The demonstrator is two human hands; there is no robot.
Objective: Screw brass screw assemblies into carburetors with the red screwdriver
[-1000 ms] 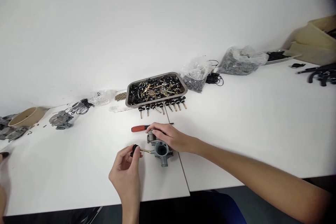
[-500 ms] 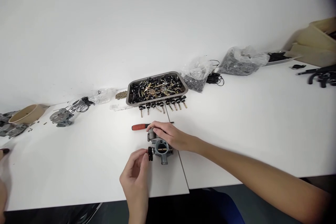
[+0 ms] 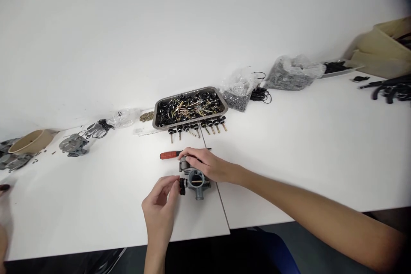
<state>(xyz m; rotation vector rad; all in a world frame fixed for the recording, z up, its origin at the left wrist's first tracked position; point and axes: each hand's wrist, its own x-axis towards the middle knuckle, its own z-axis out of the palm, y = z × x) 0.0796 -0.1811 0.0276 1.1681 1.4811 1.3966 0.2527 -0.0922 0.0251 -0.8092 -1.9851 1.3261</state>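
Observation:
A grey metal carburetor [image 3: 196, 178] lies on the white table, its round bore facing up. My right hand [image 3: 204, 163] is wrapped over its far end and steadies it. At its left side a black knob screw [image 3: 182, 186] sticks out, and the thumb and fingers of my left hand [image 3: 162, 195] pinch that knob. Just behind the carburetor rests a screwdriver [image 3: 168, 155] with a red handle, its shaft partly hidden by my right hand.
A metal tray [image 3: 189, 125] of black-headed brass screws stands behind, several more lined up before it. Plastic bags of small parts [image 3: 289, 75] line the wall. Another carburetor [image 3: 73, 144] and a beige bowl [image 3: 30, 141] lie left. Another person's hand [image 3: 4, 188] shows at the left edge.
My left hand has shifted slightly and turned at the knob, fingers still on it. My right hand keeps its hold on the carburetor. The whole view has moved a little.

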